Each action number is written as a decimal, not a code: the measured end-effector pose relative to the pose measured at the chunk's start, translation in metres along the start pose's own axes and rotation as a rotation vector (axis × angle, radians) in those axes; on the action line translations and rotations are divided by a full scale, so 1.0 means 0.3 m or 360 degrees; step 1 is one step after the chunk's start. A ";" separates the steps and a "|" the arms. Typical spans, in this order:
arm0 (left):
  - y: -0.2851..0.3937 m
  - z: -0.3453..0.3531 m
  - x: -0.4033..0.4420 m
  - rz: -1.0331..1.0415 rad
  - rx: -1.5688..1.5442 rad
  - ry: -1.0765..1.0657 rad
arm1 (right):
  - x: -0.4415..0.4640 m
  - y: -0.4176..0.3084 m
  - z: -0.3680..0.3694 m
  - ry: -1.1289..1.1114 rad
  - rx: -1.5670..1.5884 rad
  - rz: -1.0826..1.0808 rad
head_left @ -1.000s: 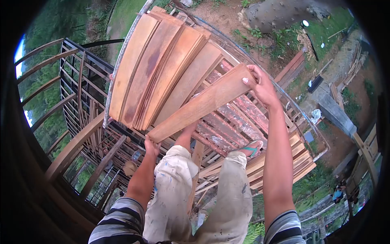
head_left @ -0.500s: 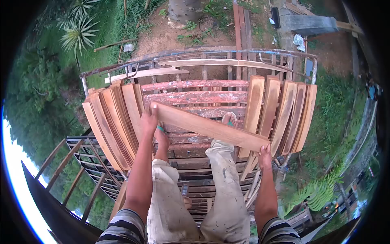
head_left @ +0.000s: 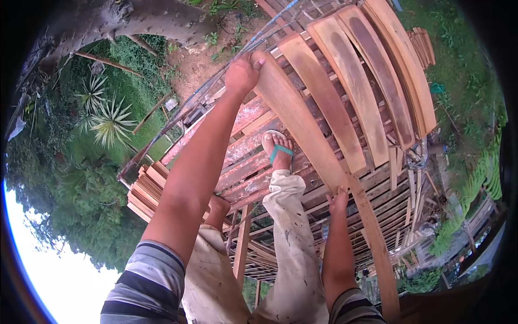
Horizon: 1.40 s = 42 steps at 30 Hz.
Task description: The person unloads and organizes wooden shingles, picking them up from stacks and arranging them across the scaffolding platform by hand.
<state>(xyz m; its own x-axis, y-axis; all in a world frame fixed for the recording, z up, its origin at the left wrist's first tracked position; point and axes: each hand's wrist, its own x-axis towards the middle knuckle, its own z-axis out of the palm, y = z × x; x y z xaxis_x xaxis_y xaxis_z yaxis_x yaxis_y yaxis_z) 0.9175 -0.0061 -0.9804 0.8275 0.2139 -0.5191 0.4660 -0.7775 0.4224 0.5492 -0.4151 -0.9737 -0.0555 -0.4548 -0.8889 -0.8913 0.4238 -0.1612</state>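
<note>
My left hand (head_left: 243,74) grips the far end of a wooden plank (head_left: 300,117), thumb on its top face. At the near end, my right hand (head_left: 338,201) holds the same plank, its fingers at the lower edge and partly hidden. The plank slants alongside a row of similar planks on the right, nearest to a reddish-brown plank (head_left: 325,102). Beyond that lie a pale plank with a dark stain (head_left: 353,86), another dark-centred plank (head_left: 380,81) and a stack of planks (head_left: 407,70) at the outer edge. Whether the held plank rests on the slats I cannot tell.
Red-painted slats (head_left: 237,159) form the platform under my sandalled foot (head_left: 279,150). A metal rail (head_left: 186,105) runs along its far edge. Another plank stack (head_left: 148,189) stands at left. A long narrow board (head_left: 375,245) extends toward me at right, above a lower slatted structure.
My view has turned to the right. The held plank has moved from across the middle to beside the right-hand row, now lying more nearly in line with it. Both hands still hold it.
</note>
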 end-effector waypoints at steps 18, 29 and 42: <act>-0.400 0.154 -0.561 -0.0387 -0.0475 0.0344 | -0.050 -0.179 0.117 0.0986 -0.1414 -0.0494; -1.266 0.271 -1.550 -0.2621 -0.1303 0.1057 | -0.572 -0.156 0.806 -0.0072 -0.2275 -0.2551; -1.351 0.934 -2.191 -0.3686 -0.2949 0.1656 | -1.054 1.064 2.058 -0.1911 -0.3084 -0.2288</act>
<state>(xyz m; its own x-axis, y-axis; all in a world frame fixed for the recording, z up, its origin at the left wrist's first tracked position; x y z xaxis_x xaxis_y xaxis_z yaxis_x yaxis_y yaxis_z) 0.0970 0.0027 -1.0187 -0.7058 -0.2767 -0.6521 -0.5352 0.8114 0.2350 0.5601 0.3476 -1.0089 0.0728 0.8457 -0.5287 0.4843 -0.4934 -0.7225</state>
